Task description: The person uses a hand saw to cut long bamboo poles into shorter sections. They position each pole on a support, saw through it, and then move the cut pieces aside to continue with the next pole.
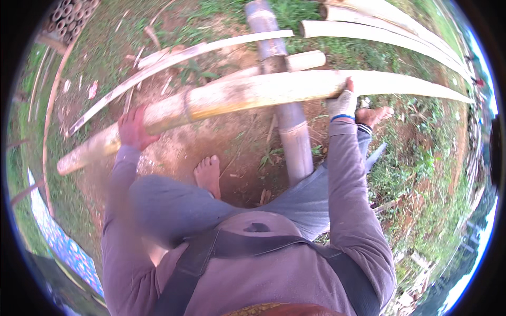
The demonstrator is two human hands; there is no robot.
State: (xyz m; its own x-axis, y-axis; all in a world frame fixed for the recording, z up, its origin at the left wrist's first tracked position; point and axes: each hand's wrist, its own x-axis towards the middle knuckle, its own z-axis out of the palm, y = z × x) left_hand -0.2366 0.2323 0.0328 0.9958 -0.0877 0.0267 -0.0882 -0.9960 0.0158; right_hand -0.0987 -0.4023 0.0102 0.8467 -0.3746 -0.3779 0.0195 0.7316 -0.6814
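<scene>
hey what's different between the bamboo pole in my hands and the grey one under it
The held pole is pale and yellowish; the grey pole is darker. The held pole runs side to side; the grey pole points away from you. Both are bamboo with ring-like joints.

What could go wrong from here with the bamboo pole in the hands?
The bamboo pole crosses over a round bamboo log, so it might roll. The left foot and right foot are bare; a dropped pole could hurt them. The left hand looks bare, so splinters may prick it.
</scene>
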